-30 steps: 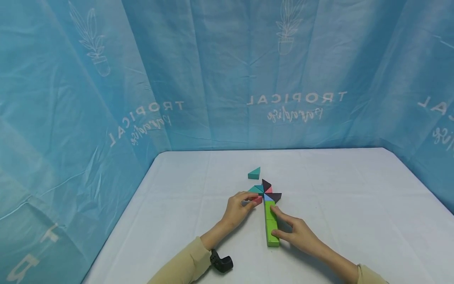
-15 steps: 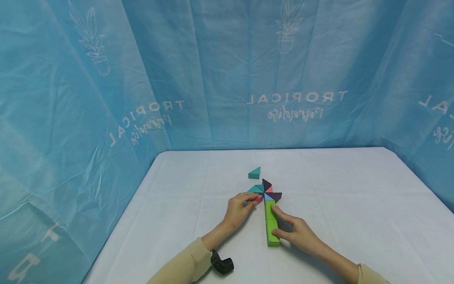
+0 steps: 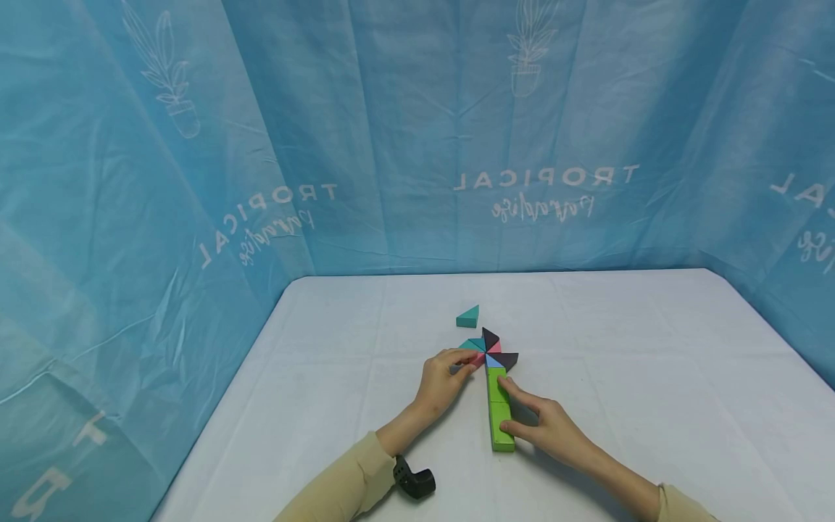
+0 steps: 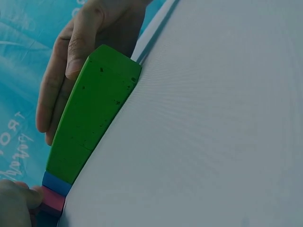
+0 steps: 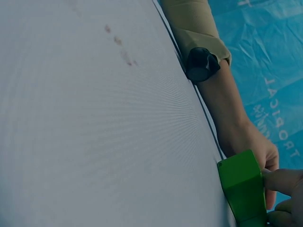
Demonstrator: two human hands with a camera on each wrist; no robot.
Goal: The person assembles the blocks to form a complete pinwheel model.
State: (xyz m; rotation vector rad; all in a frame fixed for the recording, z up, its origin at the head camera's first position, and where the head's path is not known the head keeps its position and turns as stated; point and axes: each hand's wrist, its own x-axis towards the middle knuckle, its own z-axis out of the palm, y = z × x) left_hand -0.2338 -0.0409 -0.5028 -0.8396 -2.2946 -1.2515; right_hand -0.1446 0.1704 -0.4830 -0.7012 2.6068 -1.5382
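Fingertips of my left hand (image 3: 440,380) pinch a pink triangular block (image 4: 53,201) at the lower left of a pinwheel of triangular blocks. Around its centre lie a blue triangle (image 3: 495,362), teal triangles (image 3: 478,344), dark triangles (image 3: 505,360) and another pink triangle (image 3: 496,348). Two green blocks (image 3: 501,426) run end to end from the blue triangle toward the person. On their right side rests my right hand (image 3: 551,428), index finger at the far block and thumb at the near one, fingers fairly straight. The left hand partly covers the pinwheel's left side.
A loose teal triangular block (image 3: 467,317) lies beyond the pinwheel on the white-covered table (image 3: 620,348). A black wrist camera (image 3: 415,480) sits at the left sleeve. Blue printed curtains (image 3: 417,145) enclose the table's back and sides.
My left hand has shifted slightly away from the person, bringing the pink triangle up against the pinwheel's centre. The right hand and green blocks have stayed in place.
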